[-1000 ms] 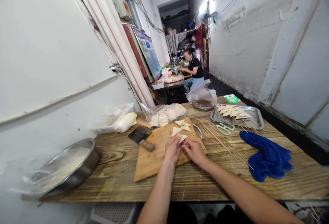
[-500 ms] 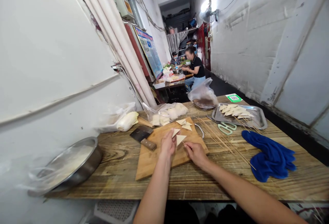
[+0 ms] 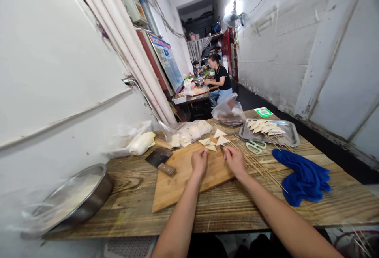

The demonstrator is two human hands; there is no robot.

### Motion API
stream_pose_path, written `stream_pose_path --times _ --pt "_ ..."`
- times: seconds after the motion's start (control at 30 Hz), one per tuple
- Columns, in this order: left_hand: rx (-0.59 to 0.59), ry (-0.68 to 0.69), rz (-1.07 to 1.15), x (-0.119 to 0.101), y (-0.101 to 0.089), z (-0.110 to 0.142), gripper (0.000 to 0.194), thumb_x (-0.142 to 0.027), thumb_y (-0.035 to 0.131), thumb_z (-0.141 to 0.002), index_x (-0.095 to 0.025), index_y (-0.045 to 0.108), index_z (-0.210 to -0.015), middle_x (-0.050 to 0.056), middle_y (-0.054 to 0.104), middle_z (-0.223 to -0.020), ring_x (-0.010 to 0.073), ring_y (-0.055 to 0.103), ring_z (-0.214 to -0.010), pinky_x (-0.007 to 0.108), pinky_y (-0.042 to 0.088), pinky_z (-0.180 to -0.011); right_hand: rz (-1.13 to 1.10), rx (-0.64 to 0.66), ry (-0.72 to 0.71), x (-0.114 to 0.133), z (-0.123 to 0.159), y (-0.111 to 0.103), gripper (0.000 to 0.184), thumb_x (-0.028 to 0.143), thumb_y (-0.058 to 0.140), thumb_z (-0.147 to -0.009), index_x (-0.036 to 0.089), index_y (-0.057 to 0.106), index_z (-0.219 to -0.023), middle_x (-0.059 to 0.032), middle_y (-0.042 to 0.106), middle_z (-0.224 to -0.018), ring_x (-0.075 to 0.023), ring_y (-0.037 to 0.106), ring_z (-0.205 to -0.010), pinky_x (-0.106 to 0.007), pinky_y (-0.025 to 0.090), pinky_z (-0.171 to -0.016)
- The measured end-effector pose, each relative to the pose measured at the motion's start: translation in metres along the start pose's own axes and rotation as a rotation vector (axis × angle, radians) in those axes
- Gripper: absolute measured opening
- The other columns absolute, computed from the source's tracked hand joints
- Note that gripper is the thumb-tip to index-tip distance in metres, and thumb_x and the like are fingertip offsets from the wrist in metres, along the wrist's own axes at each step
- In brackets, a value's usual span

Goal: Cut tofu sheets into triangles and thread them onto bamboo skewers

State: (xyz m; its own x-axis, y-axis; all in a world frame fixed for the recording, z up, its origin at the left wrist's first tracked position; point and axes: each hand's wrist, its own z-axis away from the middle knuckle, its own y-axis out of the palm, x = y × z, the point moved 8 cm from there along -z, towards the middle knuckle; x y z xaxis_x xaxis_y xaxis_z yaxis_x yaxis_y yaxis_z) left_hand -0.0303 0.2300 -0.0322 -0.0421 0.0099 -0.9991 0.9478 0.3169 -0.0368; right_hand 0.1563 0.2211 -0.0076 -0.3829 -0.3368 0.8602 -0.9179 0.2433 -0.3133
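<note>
My right hand (image 3: 236,162) is closed in a pinch over the right side of the cutting board (image 3: 180,183). It grips a thin skewer, mostly hidden, with two pale triangular slices (image 3: 222,141) lined up just beyond the fingertips. Left of it, my left hand (image 3: 199,162) is closed above the board, fingers curled; what they hold, if anything, is hidden. Just past the hands, more pale triangles (image 3: 211,147) lie at the board's far edge. A cleaver (image 3: 159,157) with a wooden handle rests on the board's left corner.
Bamboo skewers (image 3: 265,169), green-handled scissors (image 3: 256,147) and a blue glove (image 3: 306,177) lie to the right. Behind them, a metal tray (image 3: 291,133) bears skewered triangles. A bagged pile (image 3: 192,131), a pale cabbage (image 3: 142,143) and a steel basin (image 3: 105,179) stand left. A person (image 3: 220,78) sits farther back.
My hands have drawn apart. The triangle at my left hand has left it, and two triangles now sit together beyond my right fingertips, farther from me. The view has swung slightly right.
</note>
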Motion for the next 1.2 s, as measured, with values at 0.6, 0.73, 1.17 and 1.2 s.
stream_pose_path --times 0.6,0.73,1.17,1.2 --pt "0.097 0.072 -0.625 -0.019 0.020 -0.044 0.014 -0.005 0.062 -0.053 -0.016 0.054 -0.049 0.014 0.066 -0.076 0.0283 0.057 -0.097 0.031 0.038 -0.084 -0.003 -0.033 0.057 -0.010 -0.005 -0.003 0.029 0.030 0.040 -0.083 0.017 0.064 -0.075 0.0004 0.058 -0.049 -0.0143 0.054 -0.050 -0.022 0.037 -0.052" --pt "0.163 -0.053 -0.221 -0.001 -0.006 -0.037 0.010 -0.009 0.056 -0.065 -0.014 0.061 -0.058 0.005 0.064 -0.067 0.0198 0.060 -0.083 0.026 0.045 -0.073 0.016 0.007 0.031 -0.007 -0.001 0.003 0.029 0.030 0.040 -0.083 0.017 0.065 -0.076 -0.0005 0.060 -0.052 -0.0148 0.055 -0.051 -0.022 0.038 -0.053" --pt "0.164 -0.317 1.028 0.030 -0.037 -0.010 0.028 -0.034 0.040 -0.088 -0.014 0.059 -0.089 0.003 0.054 -0.067 0.0101 0.052 -0.057 0.021 0.043 -0.050 0.055 0.307 -0.199 0.014 0.031 0.046 0.030 0.029 0.041 -0.083 0.017 0.068 -0.082 -0.0036 0.067 -0.061 -0.0167 0.061 -0.057 -0.024 0.043 -0.055" --pt "0.180 -0.311 1.043 0.026 -0.036 -0.009 0.032 -0.040 0.040 -0.087 -0.014 0.059 -0.084 0.002 0.052 -0.064 0.0105 0.051 -0.056 0.022 0.044 -0.051 0.050 0.326 -0.212 0.015 0.034 0.049 0.030 0.030 0.041 -0.084 0.017 0.068 -0.083 -0.0037 0.067 -0.061 -0.0168 0.061 -0.058 -0.025 0.044 -0.056"
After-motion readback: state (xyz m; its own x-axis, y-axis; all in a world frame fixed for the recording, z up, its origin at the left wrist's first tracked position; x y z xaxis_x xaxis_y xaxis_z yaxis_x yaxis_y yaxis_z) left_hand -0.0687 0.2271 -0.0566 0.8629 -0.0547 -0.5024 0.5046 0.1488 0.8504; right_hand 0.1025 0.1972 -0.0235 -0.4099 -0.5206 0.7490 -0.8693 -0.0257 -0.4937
